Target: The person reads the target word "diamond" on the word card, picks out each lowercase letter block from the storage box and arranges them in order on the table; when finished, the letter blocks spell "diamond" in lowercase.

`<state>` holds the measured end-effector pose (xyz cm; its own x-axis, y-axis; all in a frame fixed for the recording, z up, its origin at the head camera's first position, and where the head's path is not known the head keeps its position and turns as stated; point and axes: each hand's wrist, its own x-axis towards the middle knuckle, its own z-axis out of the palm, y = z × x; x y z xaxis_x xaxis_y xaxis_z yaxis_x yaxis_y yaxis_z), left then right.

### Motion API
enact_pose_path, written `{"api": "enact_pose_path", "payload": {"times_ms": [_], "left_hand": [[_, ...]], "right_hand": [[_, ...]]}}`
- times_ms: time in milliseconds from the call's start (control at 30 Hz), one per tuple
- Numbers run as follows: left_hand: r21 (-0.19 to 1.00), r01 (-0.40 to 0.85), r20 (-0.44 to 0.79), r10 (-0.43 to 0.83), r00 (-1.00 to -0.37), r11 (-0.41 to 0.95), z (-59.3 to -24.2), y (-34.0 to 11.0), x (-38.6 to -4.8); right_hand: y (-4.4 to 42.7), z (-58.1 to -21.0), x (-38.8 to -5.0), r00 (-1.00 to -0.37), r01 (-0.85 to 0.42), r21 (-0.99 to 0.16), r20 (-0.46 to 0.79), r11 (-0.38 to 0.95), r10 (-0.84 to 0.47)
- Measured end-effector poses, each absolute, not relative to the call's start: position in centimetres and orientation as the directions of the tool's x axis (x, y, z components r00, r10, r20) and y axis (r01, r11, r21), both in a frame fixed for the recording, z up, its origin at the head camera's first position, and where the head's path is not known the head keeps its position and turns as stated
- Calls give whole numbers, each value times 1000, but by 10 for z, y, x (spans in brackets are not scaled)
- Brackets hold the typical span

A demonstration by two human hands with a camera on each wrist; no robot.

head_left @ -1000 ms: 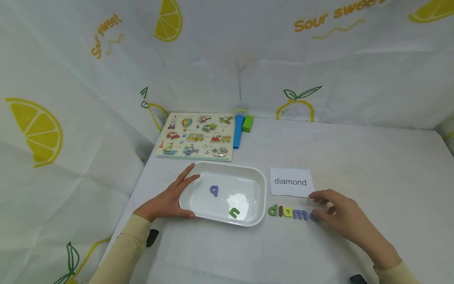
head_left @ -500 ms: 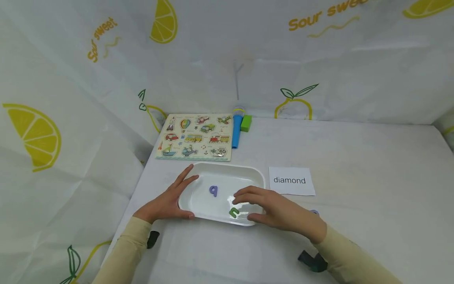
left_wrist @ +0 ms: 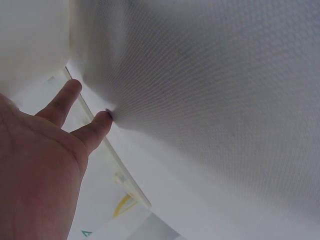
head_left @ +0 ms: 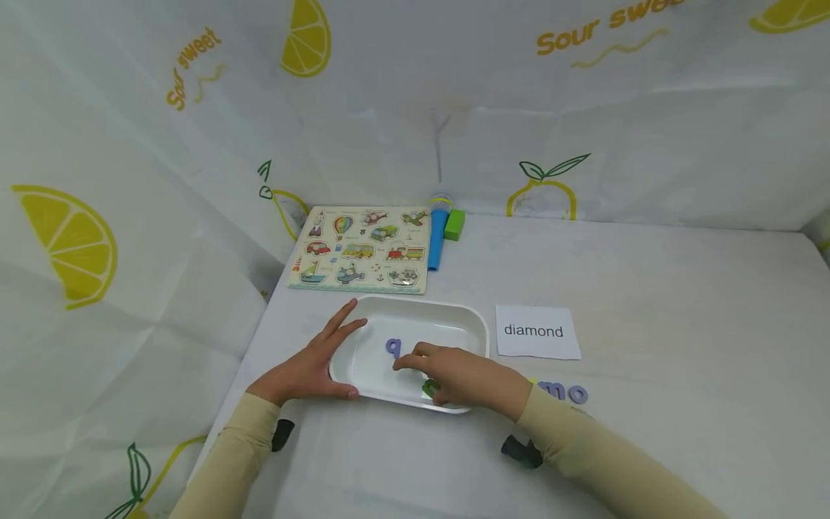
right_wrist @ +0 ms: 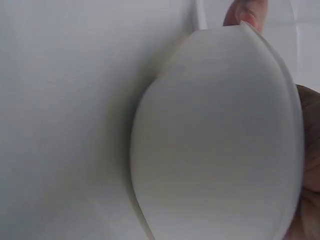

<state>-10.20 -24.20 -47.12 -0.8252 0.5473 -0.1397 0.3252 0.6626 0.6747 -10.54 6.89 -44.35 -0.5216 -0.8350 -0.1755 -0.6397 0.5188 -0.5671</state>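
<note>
A white tray (head_left: pixel 480 321) lies on the table in the head view, with a purple letter q (head_left: pixel 392 347) and a green letter n (head_left: pixel 430 388) inside. My left hand (head_left: pixel 308 369) spans the tray's left end, thumb at the near rim and fingers at the far side. Over the tray's right half, my right hand (head_left: pixel 457 375) has its thumb and fingers down at the green n, partly covering it. Whether they pinch it is hidden. Right of the tray lie a purple m (head_left: pixel 553 391), a purple o (head_left: pixel 578 394) and a sliver of a yellow letter, below a card (head_left: pixel 538 346) reading "diamond".
A picture puzzle board (head_left: pixel 359 250) lies behind the tray. Beside it are a blue toy microphone (head_left: pixel 437 241) and a green block (head_left: pixel 454 225). A patterned white cloth (head_left: pixel 389 144) hangs along the back and left. My right forearm blocks part of the letter row.
My right hand has left the purple o in the letter row, moved left over the tray and come down at the green n. The left hand has stayed at the tray's end.
</note>
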Motion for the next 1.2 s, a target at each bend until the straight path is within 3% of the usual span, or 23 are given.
{"api": "enact_pose_path", "payload": {"times_ms": [400, 567, 767, 933, 1067, 1200], "left_hand": [[684, 320, -138, 546, -826, 656, -476, -243, -102], [681, 313, -140, 538, -831, 661, -476, -243, -102], [688, 314, -137, 541, -830, 655, -474, -243, -102], [681, 324, -133, 546, -827, 657, -474, -243, -102], [680, 336, -119, 550, -827, 652, -474, -243, -102], [680, 344, -107, 552, -827, 648, -474, -243, -101]], "right_hand": [[62, -452, -99, -580, -661, -492, -145, 567, -802], [71, -444, -97, -594, -611, -598, -88, 519, -800], [104, -427, -99, -617, -566, -737, 80, 370, -783], [152, -401, -96, -704, -550, -754, 189, 358, -685], [200, -387, -92, -775, -559, -705, 256, 436, -578], [245, -389, -83, -851, -500, -649, 243, 573, -466]]}}
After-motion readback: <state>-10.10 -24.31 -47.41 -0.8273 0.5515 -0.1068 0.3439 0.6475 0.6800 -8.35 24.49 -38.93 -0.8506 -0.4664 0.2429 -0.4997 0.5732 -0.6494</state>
